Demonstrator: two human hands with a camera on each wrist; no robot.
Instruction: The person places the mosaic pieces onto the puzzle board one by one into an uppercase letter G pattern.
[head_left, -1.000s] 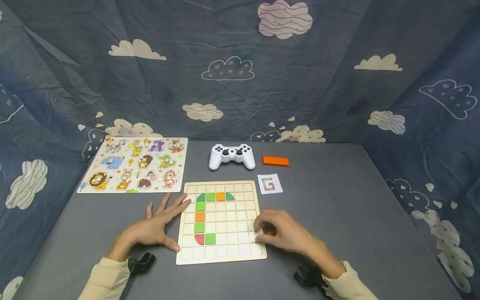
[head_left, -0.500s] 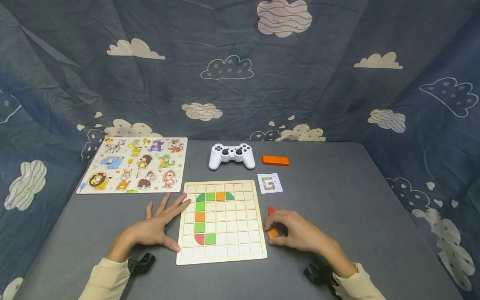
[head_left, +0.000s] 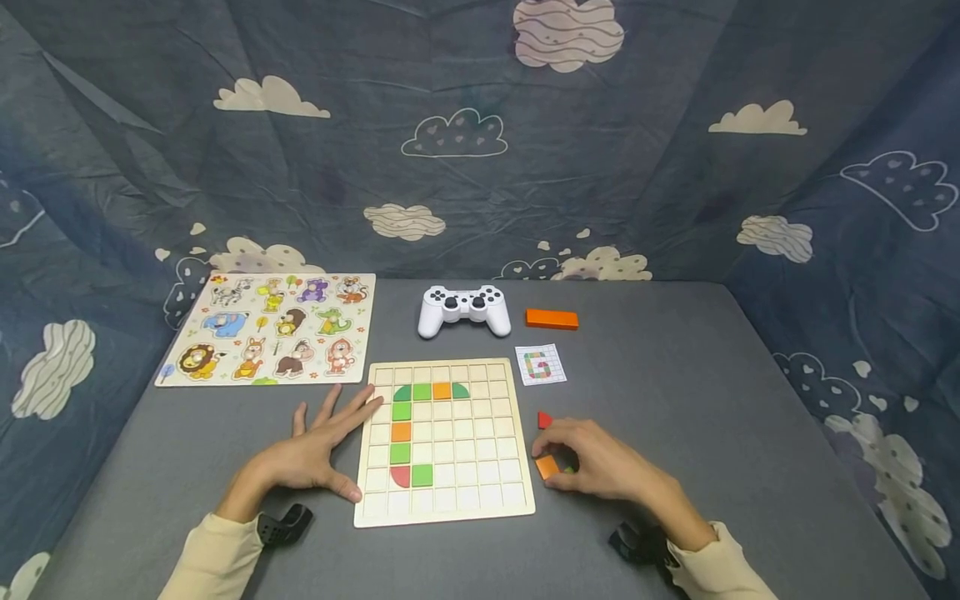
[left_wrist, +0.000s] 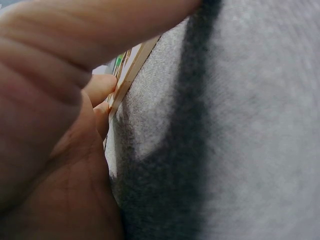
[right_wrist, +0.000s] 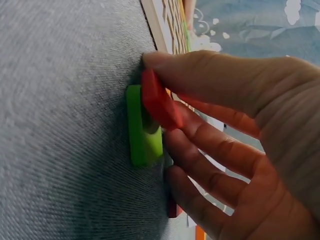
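- The right hand (head_left: 600,465), at lower right of centre in the head view, curls its fingers over small flat tiles on the grey woven worktop (head_left: 675,375), just right of the wooden grid board (head_left: 442,442); its grip pinches one tile.
- In the head view that tile reads as an orange square (head_left: 547,467); a red tile (head_left: 544,421) lies just above the hand.
- The right wrist view shows what the head view hides: a reddish tile (right_wrist: 160,100) held between thumb and forefinger, tilted over a flat green tile (right_wrist: 142,127) lying on the coarse cloth.
- The left hand (head_left: 311,450) lies flat, fingers spread, its grip open, fingertips touching the board's left edge.
- The left wrist view shows the board's pale, layered wooden edge (left_wrist: 132,72) against those fingers.
- The board's shallow square cells hold green, orange and red tiles in a curved line.
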